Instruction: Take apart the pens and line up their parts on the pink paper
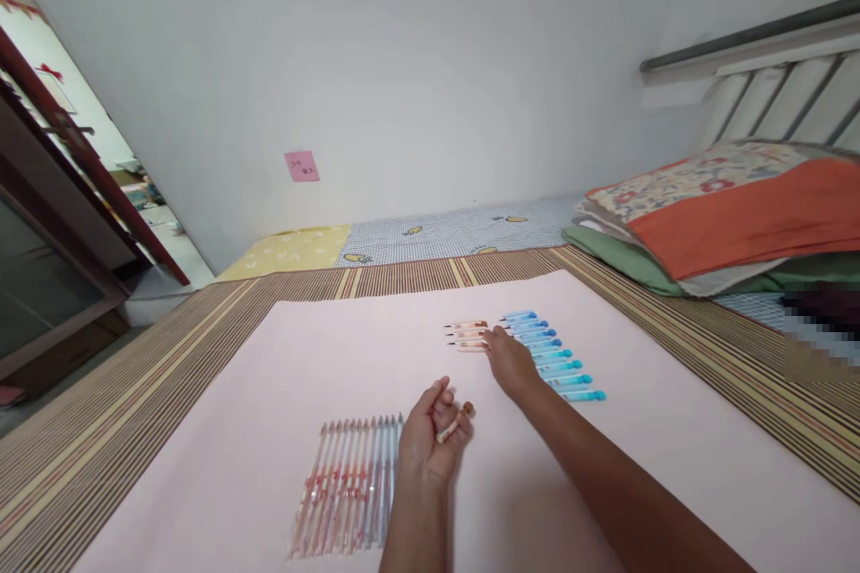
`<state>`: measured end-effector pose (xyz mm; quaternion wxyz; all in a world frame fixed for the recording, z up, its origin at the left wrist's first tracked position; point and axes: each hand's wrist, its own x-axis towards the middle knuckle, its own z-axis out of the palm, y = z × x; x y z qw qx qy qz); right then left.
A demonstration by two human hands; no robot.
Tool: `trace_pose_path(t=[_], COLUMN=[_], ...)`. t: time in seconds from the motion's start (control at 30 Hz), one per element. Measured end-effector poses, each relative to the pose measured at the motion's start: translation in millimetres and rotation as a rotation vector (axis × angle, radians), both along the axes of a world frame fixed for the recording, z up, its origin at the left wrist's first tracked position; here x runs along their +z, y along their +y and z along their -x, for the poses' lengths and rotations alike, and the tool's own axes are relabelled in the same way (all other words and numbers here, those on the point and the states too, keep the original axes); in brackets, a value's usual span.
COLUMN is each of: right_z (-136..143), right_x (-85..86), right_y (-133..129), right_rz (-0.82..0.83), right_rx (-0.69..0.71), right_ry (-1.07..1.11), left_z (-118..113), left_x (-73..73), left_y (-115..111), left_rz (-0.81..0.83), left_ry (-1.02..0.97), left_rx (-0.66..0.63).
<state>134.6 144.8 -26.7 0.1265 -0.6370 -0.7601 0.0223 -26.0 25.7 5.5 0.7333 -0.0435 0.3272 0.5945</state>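
My left hand (430,434) is palm up above the pink sheet (248,412), its fingers curled around a pencil (449,430) with a white barrel and a brown end. Farther off, my right hand (507,361) pinches the brown end of the nearest pencil (467,345) in a short row of pale brown-ended pencils (463,325). Their dark tips point left. Just right of that hand lies a column of blue-ended pencils (568,366), partly covered by the hand and wrist. Several clear pens (346,474) with reddish and bluish barrels lie side by side left of my left forearm.
A striped mat (202,322) lies under the sheet. Folded bedding (726,206) is piled at the right, below a radiator (779,98). A white wall (457,72) with a pink note (302,166) rises behind. An open doorway (154,206) is at the left.
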Motion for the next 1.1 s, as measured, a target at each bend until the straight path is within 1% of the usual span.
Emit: trace_pose_path(t=[0.27, 0.43, 0.67, 0.77, 0.87, 1.0, 1.07, 1.1], right_z=[2.4, 2.7, 3.1, 2.8, 1.7, 0.7, 0.8, 1.0], right_x=[-3.6, -3.0, 1.4, 9.3, 21.5, 36.6, 37.9, 35.9], right_y=[2.4, 2.8, 0.3, -3.3, -7.3, -7.8, -5.2, -3.6], right_rz=[-0.021, -0.018, -0.012, -0.019, -0.033, -0.032, -0.028, -0.017], right_rx=[0.003, -0.001, -0.005, -0.012, -0.014, 0.046, 0.074, 0.079], right_ry=[-0.004, 0.011, 0.087, 0.162, 0.277, 0.481, 0.586, 0.655], left_z=[-1.4, -1.9, -2.0, -1.7, -1.5, -1.1, -0.3, 0.4], left_x=[0.5, -2.5, -0.1, 0.2, 0.1, -0.4, -1.2, -1.9], left_y=[-0.2, 0.0, -1.0, -0.8, -0.8, -0.6, 0.2, 0.7], left_rz=[0.019, 0.010, 0.024, 0.027, 0.014, 0.009, 0.013, 0.012], left_ry=[0.013, -0.009, 0.005, 0.007, -0.003, 0.003, 0.003, 0.001], left_rx=[0.004, -0.001, 0.001, 0.005, 0.008, -0.004, -0.004, -0.002])
